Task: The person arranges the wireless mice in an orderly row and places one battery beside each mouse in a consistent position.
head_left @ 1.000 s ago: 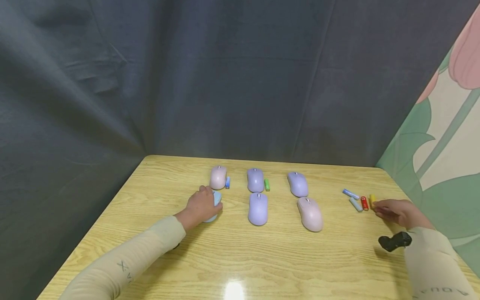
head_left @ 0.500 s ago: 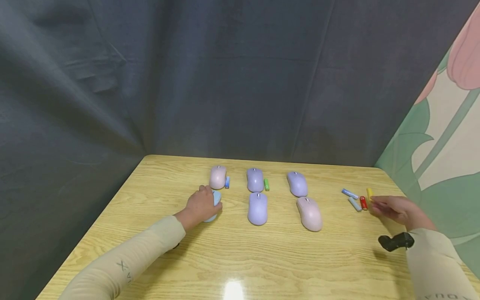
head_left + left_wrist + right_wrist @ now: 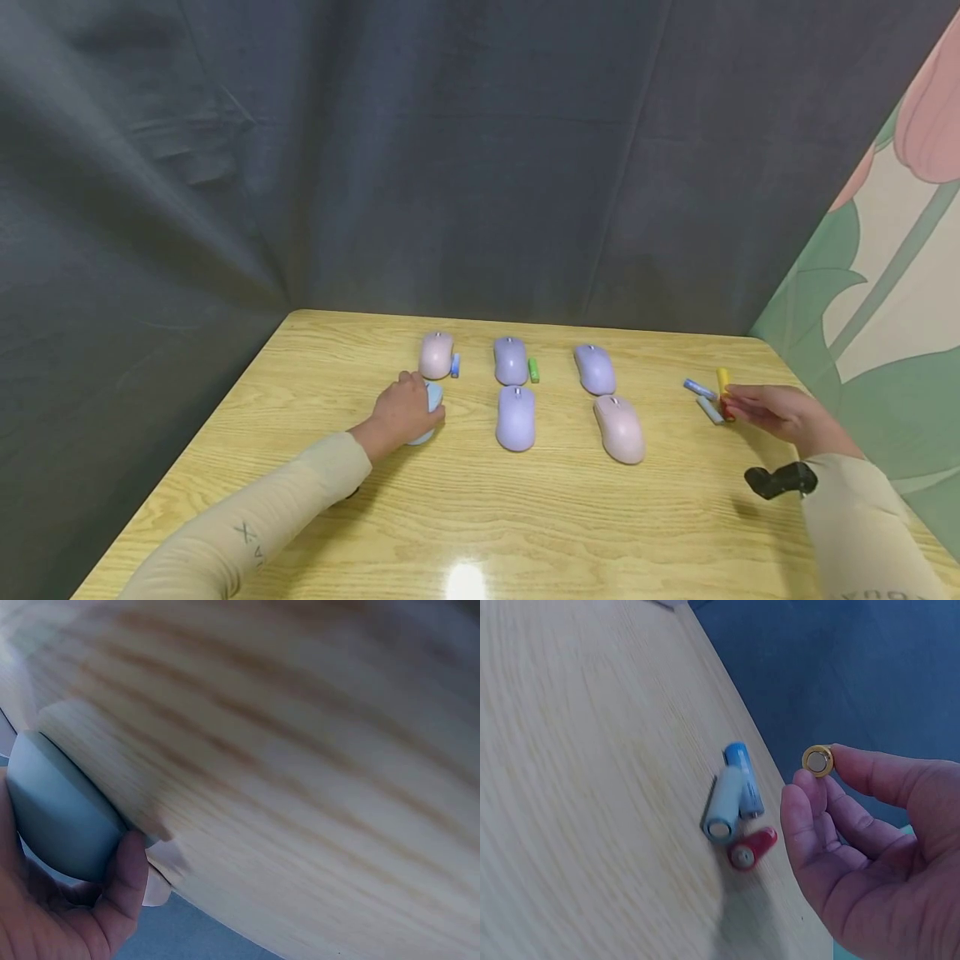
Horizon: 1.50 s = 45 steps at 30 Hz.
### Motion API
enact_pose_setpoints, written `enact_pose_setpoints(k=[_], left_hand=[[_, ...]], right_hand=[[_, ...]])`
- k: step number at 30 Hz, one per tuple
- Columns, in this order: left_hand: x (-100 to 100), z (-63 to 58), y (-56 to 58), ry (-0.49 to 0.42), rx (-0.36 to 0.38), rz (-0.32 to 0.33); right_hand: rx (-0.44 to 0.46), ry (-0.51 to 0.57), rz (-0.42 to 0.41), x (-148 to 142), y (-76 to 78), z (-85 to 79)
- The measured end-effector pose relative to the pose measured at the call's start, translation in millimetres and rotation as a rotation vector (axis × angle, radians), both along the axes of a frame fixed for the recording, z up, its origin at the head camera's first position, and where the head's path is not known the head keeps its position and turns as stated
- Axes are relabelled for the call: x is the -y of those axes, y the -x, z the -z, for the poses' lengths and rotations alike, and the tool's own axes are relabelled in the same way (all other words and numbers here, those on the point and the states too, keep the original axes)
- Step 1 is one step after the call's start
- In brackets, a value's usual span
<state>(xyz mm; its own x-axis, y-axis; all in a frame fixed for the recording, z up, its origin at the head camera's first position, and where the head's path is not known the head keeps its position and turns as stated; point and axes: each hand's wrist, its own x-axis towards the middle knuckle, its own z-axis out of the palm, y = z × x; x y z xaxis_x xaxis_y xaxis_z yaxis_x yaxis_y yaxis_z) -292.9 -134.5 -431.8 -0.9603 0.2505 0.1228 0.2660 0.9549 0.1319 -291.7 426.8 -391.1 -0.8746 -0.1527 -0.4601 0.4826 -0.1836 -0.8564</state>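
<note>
My left hand [image 3: 401, 410] grips a light blue computer mouse [image 3: 64, 810] on the left part of the table, thumb curled against its side in the left wrist view. Over on the right, my right hand [image 3: 780, 412] pinches a yellow battery [image 3: 817, 760] between thumb and fingertips, its flat end facing the right wrist camera. Below it lie a red battery [image 3: 756, 846], a pale grey-blue battery [image 3: 726, 796] and a blue battery [image 3: 741, 761], close together on the wood. In the head view the right fingers partly cover the red one.
Several mice stand mid-table: a pink mouse [image 3: 436, 356] beside a blue battery [image 3: 455, 365], a purple mouse [image 3: 512, 362] beside a green battery [image 3: 534, 370], two more purple mice and another pink mouse [image 3: 621, 429]. A dark curtain [image 3: 480, 167] hangs behind the table [image 3: 420, 517].
My right hand has lifted the yellow battery from beside the red one and moved it left, over the red battery. The left hand has stayed on the light blue mouse.
</note>
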Motion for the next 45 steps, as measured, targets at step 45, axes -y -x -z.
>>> enact_pose_setpoints(k=[45], left_hand=[[-0.3, -0.6, -0.2, -0.001, 0.033, -0.009]], right_hand=[[-0.063, -0.333, -0.046, 104.9, 40.0, 9.7]])
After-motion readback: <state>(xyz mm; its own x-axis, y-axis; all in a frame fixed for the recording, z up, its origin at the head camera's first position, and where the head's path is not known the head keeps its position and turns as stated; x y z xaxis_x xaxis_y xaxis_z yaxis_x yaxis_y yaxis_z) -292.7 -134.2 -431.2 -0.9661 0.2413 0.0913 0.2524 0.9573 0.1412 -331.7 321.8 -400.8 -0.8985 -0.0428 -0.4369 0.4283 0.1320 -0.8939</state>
